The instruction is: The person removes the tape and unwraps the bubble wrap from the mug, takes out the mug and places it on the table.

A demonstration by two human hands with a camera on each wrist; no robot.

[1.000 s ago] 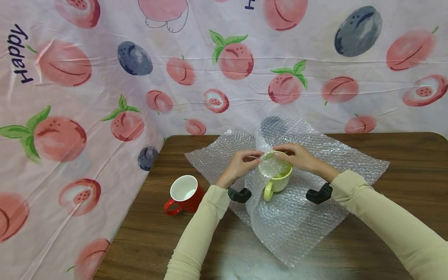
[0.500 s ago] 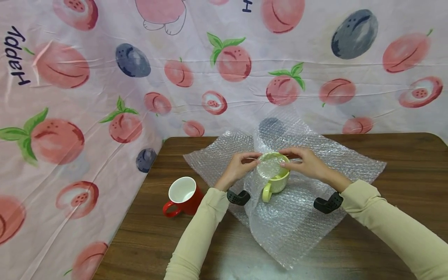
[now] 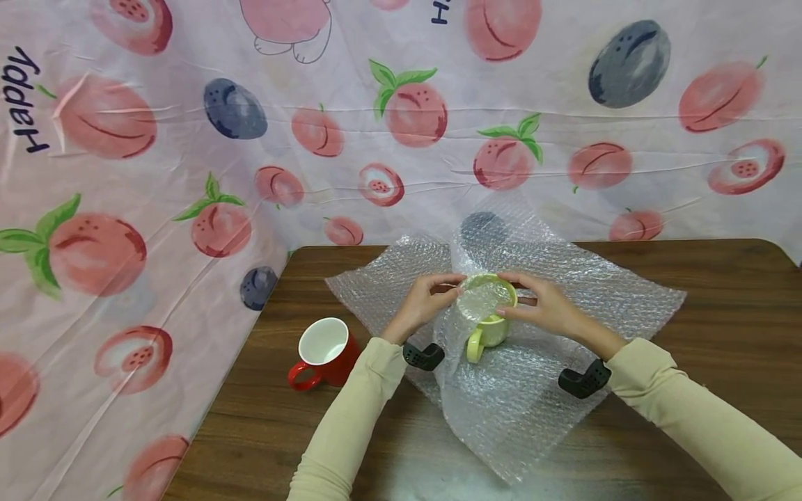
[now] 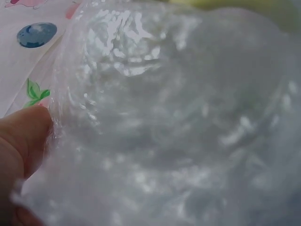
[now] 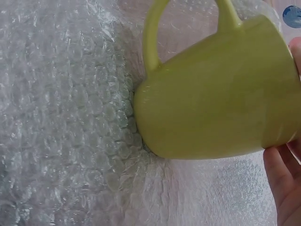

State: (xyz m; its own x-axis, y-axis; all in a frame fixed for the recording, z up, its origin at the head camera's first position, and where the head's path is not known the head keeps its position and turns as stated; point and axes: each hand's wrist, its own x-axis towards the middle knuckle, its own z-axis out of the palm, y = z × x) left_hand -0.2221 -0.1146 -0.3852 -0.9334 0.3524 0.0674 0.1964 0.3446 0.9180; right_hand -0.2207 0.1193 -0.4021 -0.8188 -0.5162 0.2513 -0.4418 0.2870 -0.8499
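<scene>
A yellow-green mug (image 3: 495,335) stands on a sheet of bubble wrap (image 3: 501,410), its handle facing the front. One flap of the wrap is folded up over the left side and part of the mouth. My left hand (image 3: 421,306) pinches that flap beside the rim; in the left wrist view the thumb (image 4: 23,136) lies against the film, which hides most of the mug. My right hand (image 3: 544,306) holds the mug by the right of its rim. In the right wrist view, fingertips (image 5: 277,174) touch the yellow-green wall near the mouth.
To the left of the wrap, a red mug (image 3: 338,365) with a white inside stands on the brown wooden table (image 3: 250,431). Behind, the wrap's far corner rises against a fruit-patterned cloth (image 3: 376,83) that also hangs along the left side.
My right hand has shifted along the mug's rim, its thumb now lower by the mouth and its wrist farther right. The left hand stays with the raised flap. The view has shifted slightly.
</scene>
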